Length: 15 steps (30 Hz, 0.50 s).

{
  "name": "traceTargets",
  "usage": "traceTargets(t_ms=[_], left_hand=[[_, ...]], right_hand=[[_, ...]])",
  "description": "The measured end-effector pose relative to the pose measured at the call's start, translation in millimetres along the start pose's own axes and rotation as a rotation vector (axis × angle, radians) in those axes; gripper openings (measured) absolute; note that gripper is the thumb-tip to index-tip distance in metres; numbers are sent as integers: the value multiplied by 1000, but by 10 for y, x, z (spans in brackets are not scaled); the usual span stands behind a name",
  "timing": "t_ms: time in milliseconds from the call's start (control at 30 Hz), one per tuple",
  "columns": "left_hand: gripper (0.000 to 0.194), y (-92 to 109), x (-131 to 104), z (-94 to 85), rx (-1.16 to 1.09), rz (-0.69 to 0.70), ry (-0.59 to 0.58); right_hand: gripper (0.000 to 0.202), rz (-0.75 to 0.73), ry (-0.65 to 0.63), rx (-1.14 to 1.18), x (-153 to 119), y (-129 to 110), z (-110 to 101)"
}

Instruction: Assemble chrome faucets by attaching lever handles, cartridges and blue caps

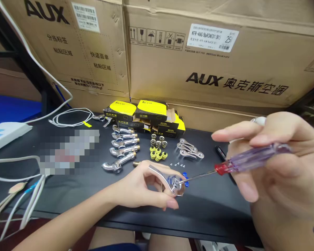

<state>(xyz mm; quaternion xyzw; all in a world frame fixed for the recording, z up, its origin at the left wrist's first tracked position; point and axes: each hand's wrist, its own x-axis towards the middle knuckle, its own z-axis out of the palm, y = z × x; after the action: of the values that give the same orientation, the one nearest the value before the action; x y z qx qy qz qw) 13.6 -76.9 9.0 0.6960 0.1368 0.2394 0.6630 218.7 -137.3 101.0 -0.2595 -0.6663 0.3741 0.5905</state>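
Observation:
My left hand is wrapped round a chrome faucet piece with a lever handle that points up and left. In my right hand is a screwdriver with a clear purple handle and a red collar. Its shaft reaches left, and the tip meets the round end of the lever. A blue part shows just behind the faucet piece. Whatever my left palm covers is hidden.
Chrome faucet bodies, yellow-capped valve parts, lever handles and small screws lie beyond my hands. Yellow-black boxes stand behind them, before large cartons. Left are a power strip and white cables.

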Motion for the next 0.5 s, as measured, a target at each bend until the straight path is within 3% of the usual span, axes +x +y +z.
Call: traceTargets(t_ms=[100, 300, 500], left_hand=[[26, -2, 10, -2, 3, 3, 16], [31, -12, 5, -5, -14, 21, 19], [28, 31, 16, -4, 11, 38, 36]], right_hand=[[14, -14, 43, 23, 2, 30, 11], [18, 5, -52, -44, 2, 3, -2], [14, -126, 163, -175, -17, 18, 137]])
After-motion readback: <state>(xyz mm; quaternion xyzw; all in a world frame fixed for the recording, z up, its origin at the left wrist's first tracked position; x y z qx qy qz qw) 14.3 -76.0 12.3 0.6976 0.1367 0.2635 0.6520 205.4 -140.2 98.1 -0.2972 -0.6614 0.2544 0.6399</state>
